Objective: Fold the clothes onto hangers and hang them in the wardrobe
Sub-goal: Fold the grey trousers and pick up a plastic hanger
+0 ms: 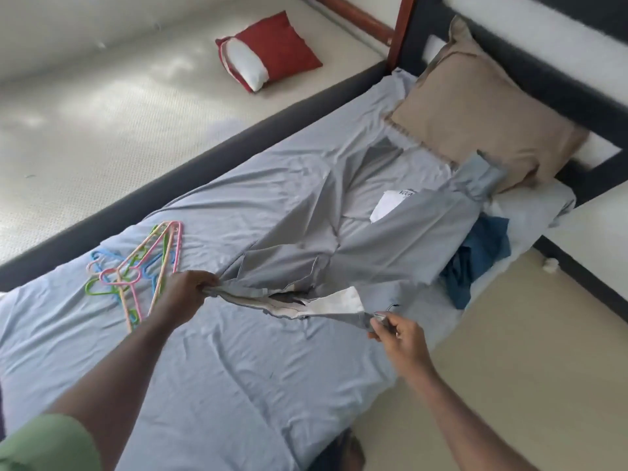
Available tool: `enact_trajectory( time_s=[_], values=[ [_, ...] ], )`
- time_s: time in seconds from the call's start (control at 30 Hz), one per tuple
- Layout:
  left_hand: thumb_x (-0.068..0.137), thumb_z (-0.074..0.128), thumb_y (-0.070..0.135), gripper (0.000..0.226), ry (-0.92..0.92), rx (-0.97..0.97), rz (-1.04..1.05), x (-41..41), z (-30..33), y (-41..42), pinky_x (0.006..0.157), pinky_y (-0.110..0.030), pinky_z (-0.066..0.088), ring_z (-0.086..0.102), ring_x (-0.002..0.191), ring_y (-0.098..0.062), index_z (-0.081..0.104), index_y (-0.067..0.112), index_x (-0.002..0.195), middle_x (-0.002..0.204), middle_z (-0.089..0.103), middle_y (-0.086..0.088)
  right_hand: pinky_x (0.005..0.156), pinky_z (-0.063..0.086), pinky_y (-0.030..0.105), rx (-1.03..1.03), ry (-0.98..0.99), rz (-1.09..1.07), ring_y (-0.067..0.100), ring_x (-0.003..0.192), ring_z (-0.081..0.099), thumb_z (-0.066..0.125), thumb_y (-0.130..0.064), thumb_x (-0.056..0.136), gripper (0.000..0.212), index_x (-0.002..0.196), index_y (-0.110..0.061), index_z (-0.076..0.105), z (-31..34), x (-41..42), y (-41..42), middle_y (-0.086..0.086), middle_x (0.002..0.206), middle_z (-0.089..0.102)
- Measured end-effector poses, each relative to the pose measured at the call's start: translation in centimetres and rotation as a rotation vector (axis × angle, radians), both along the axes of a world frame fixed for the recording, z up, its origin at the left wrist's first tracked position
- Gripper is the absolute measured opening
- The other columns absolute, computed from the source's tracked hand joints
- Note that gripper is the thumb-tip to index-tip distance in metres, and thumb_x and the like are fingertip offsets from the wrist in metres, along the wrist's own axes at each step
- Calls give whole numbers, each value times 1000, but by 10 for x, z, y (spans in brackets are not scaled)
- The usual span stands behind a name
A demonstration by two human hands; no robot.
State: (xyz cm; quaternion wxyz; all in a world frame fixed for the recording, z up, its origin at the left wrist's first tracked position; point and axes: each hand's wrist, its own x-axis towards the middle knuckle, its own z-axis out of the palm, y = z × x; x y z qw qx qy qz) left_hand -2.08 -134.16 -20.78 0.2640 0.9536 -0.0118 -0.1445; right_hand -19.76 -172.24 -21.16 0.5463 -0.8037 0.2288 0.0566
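Observation:
Grey trousers point(384, 246) lie stretched along the bed, legs running toward the pillow, their waistband nearest me. My left hand point(190, 290) grips the left end of the waistband. My right hand point(396, 331) pinches its right end, so the waist is held open and the white lining shows. A bunch of coloured plastic hangers point(142, 270) lies on the sheet just left of my left hand. A crumpled blue garment point(475, 260) sits at the bed's right edge beside the trousers. A white garment point(390, 205) peeks out from under the trouser leg.
The bed has a grey sheet point(221, 385) and a dark frame point(119, 215). A tan pillow point(482, 113) leans at the headboard. A red cushion point(268, 51) lies on the floor beyond the bed. Beige floor lies to the right.

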Motion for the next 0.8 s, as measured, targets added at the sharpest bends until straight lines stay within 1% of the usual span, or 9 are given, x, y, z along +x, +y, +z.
enact_trajectory(
  time_s=[0.17, 0.23, 0.3, 0.37, 0.47, 0.53, 0.6, 0.7, 0.8],
  values=[
    [63, 51, -27, 53, -34, 48, -139, -54, -67, 77, 74, -34, 52, 69, 78, -27, 80, 5, 93, 86, 76, -10, 65, 45, 16, 37, 88, 134, -1, 68, 57, 71, -12, 94, 42, 80, -51, 75, -54, -64, 77, -16, 70, 68],
    [61, 50, -29, 51, -37, 73, -195, -63, -85, 106, 72, -38, 55, 70, 77, -30, 79, 2, 90, 83, 75, -13, 75, 48, 10, 74, 136, 173, -9, 78, 65, 71, -8, 93, 48, 83, -55, 74, -68, -83, 106, -25, 80, 73],
    [60, 50, -28, 52, -36, 120, -248, -71, -103, 140, 71, -42, 57, 71, 77, -34, 78, 4, 90, 83, 74, -13, 90, 53, 15, 96, 195, 233, -9, 96, 68, 72, -10, 93, 41, 95, -51, 75, -90, -103, 137, -27, 97, 75],
    [60, 51, -28, 52, -42, 156, -257, -80, -119, 177, 73, -46, 58, 71, 81, -35, 78, 4, 92, 88, 74, -16, 102, 50, 19, 79, 235, 316, -11, 109, 64, 74, -10, 92, 34, 111, -38, 76, -112, -119, 169, -30, 111, 71],
    [63, 55, -26, 46, -1, 228, -217, -96, -142, 218, 76, -49, 58, 71, 86, -40, 77, 2, 92, 94, 74, -19, 111, 38, 12, -21, 249, 469, -11, 124, 55, 72, -9, 92, 36, 124, -25, 73, -144, -130, 216, -30, 128, 57],
    [70, 61, -21, 42, 55, 280, -195, -112, -161, 237, 80, -48, 57, 69, 95, -40, 77, 6, 99, 106, 73, -16, 117, 33, 26, -144, 303, 634, 3, 134, 52, 70, -24, 93, 38, 130, -31, 69, -165, -138, 247, -25, 145, 48],
    [74, 71, -14, 43, 86, 313, -229, -130, -180, 241, 87, -47, 52, 66, 106, -39, 74, 7, 111, 119, 70, -13, 112, 33, 41, -364, 404, 788, 16, 135, 49, 62, -42, 91, 44, 135, -39, 62, -182, -149, 271, -20, 157, 39],
    [74, 84, 6, 45, 77, 328, -377, -158, -205, 224, 92, -45, 44, 60, 115, -34, 73, 14, 116, 121, 69, -9, 101, 40, 43, -542, 403, 772, 24, 121, 60, 54, -39, 92, 39, 127, -33, 67, -200, -158, 296, -13, 150, 52],
    [74, 86, 17, 43, 44, 246, -468, -176, -223, 199, 92, -43, 44, 59, 117, -30, 73, 18, 115, 122, 68, -3, 84, 50, 41, -567, 265, 625, 30, 95, 66, 58, -19, 92, 19, 99, -21, 75, -215, -158, 312, -4, 104, 73]
  ],
)
